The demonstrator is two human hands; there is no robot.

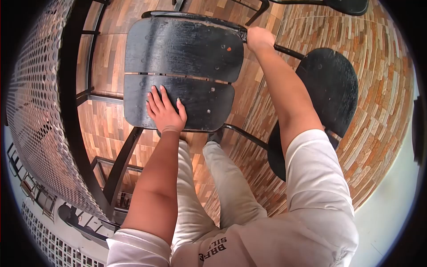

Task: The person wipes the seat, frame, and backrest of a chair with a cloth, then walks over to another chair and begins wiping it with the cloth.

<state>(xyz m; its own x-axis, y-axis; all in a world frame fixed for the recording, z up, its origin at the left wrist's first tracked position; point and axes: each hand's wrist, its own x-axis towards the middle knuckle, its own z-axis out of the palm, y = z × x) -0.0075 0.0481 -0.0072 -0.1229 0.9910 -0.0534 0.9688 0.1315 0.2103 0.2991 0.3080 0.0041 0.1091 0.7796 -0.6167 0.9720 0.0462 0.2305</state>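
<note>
Below me is a dark chair seat [187, 49] made of two worn boards with a narrow gap between them. My left hand [167, 111] lies flat on the nearer board, fingers spread. At the seat's far right corner, my right hand [260, 39] is closed around the chair's black metal frame [288, 51]. Its fingertips are hidden behind the bar. A dark chair backrest [329, 84] stands to the right, behind my right forearm and partly covered by it.
A perforated metal table top [40, 111] with a black frame rises close on the left. The wall [347, 35] at right has a brick-like pattern, and the floor [106, 53] is wood-patterned. Another dark chair part [349, 5] shows at the top. My shoes [215, 136] are below the seat.
</note>
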